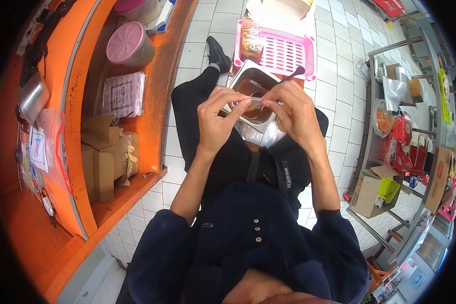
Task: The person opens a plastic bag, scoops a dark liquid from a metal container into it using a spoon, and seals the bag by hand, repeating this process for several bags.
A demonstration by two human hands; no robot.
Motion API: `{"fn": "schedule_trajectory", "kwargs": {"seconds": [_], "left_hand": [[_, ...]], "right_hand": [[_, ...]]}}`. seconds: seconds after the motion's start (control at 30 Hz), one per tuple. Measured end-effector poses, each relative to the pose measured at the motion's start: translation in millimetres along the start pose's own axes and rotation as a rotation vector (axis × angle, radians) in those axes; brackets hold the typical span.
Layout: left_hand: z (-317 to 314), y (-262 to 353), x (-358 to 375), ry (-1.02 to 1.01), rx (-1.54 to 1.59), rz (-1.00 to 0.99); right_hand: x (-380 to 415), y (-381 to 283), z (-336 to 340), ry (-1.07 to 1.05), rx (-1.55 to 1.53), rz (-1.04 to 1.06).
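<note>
My left hand (218, 115) and my right hand (295, 112) meet in front of me, thumbs and fingertips pinched on a small clear plastic piece (257, 102). Whether it is a cup, a lid or a little bag I cannot make out. Just beneath them sits a rectangular metal pan (263, 120) with brown liquid in it. A dark-handled utensil (295, 73) leans over the pan's right side, its lower end hidden by my right hand. Clear plastic (258, 136) lies at the pan's near edge, close to my lap.
Beyond the pan stands a pink plastic basket (310, 55) with a clear-wrapped brown pack (252, 45) at its left. An orange shelf unit (159, 101) on the left holds lidded tubs (130, 44) and cardboard boxes (105, 169). Metal racks (372, 228) with goods run along the right.
</note>
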State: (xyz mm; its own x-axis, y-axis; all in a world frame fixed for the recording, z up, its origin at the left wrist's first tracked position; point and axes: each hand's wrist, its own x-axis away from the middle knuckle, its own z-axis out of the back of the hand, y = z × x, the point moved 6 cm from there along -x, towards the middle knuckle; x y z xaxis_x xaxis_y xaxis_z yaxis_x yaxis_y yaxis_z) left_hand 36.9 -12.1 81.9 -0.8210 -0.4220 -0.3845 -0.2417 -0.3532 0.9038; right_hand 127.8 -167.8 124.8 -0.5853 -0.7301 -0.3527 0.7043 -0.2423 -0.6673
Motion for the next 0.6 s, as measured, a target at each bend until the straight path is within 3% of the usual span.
{"fn": "schedule_trajectory", "kwargs": {"seconds": [0.1,0.3,0.4,0.47,0.5,0.53,0.6], "left_hand": [[-2,3,-4,0.022,0.029,-0.068],[-12,-2,-8,-0.119,-0.006,-0.064],[-14,-15,-6,-0.092,0.14,0.012],[-18,-19,-9,-0.049,0.212,0.223],[-16,-23,-9,-0.045,0.213,0.227],[-16,-35,-10,-0.131,0.149,0.291],[-15,-53,-8,-0.219,0.087,0.355]], "right_hand": [[-3,-3,1,-0.006,-0.013,0.002],[-8,3,2,-0.072,-0.049,-0.039],[-18,9,4,-0.098,-0.173,-0.084],[-25,20,2,-0.09,-0.216,-0.099],[-28,35,1,0.0,-0.355,-0.166],[-34,49,1,0.091,-0.494,-0.229],[-51,74,4,0.062,-0.465,-0.32]]}}
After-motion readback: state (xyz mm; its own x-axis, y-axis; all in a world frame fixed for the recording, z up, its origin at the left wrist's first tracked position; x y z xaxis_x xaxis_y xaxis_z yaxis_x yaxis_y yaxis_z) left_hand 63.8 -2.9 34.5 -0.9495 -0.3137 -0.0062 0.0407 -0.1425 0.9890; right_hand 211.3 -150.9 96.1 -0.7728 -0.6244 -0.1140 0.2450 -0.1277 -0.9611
